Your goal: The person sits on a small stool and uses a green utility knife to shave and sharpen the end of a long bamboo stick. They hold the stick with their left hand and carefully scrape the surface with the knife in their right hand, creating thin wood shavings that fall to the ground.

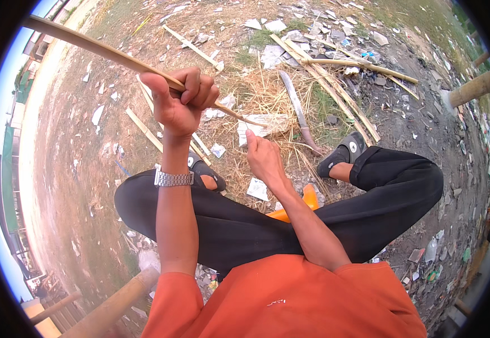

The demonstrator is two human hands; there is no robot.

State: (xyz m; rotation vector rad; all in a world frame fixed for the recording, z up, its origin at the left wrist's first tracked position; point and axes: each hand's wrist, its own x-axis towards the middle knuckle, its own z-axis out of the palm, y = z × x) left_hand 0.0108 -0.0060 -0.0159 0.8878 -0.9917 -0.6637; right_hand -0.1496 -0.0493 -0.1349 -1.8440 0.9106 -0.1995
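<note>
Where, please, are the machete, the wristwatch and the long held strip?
Machete [297, 106]: head view, middle of the blade.
Wristwatch [176, 179]: head view, silver band.
Long held strip [103, 50]: head view, bare length at upper left.

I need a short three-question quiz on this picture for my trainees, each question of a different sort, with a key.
1. Open question: Which hand grips the long, tan bamboo strip?
2. True or false: The curved knife with a grey metal blade has its brownish handle nearer the orange short-sleeved cloth shirt than its blade tip is.
3. Fill in the missing word: A silver metal-link ____ is worn on one wrist.

Key:
1. The left hand.
2. True.
3. Watch.
</note>
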